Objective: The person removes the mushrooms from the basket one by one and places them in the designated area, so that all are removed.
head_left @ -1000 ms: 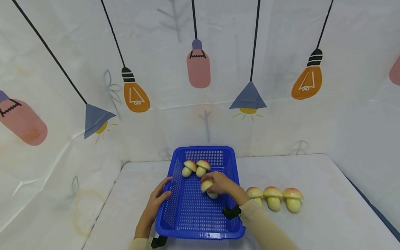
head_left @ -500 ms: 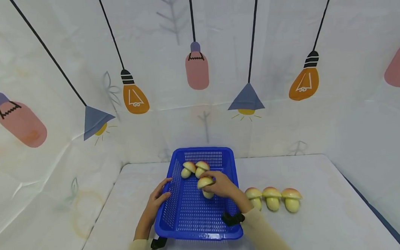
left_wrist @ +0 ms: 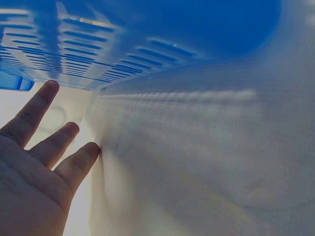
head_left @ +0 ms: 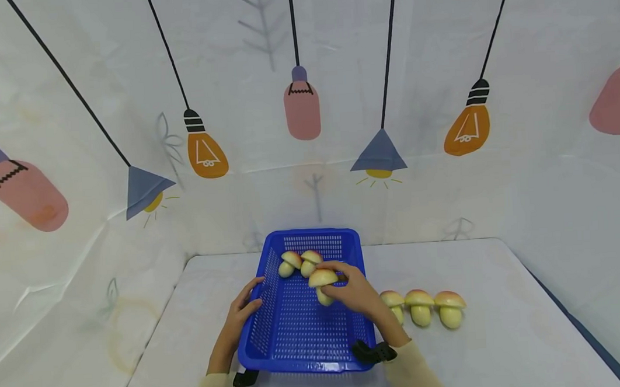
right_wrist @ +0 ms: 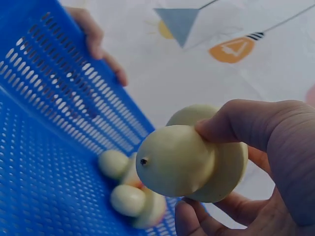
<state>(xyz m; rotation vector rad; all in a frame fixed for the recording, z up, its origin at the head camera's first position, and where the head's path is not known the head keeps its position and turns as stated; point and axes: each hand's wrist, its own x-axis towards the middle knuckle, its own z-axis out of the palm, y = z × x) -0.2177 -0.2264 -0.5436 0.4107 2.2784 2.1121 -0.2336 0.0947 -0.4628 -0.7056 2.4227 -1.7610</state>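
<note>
A toy mushroom (head_left: 322, 278) with a yellowish cap and pale stem is pinched between the thumb and fingers of my right hand (head_left: 353, 289), above the blue basket (head_left: 308, 367). In the right wrist view its stem (right_wrist: 172, 160) points toward the camera. Two more mushrooms (head_left: 290, 263) lie side by side at the basket's far end. My left hand (head_left: 238, 315) rests at the basket's left rim, thumb and a finger lying over the edge. Three of its fingers (left_wrist: 54, 145) stretch out straight below the basket's side in the left wrist view.
To the right of the basket, three mushrooms (head_left: 420, 308) stand in a row on the white table (head_left: 507, 347), the leftmost partly hidden by the right arm. Behind the table hangs a white sheet (head_left: 268, 201) printed with lamps.
My right hand has lifted the mushroom slightly from the basket's floor and turned it, so its stem hangs more plainly in view. The left hand stays at the rim.
</note>
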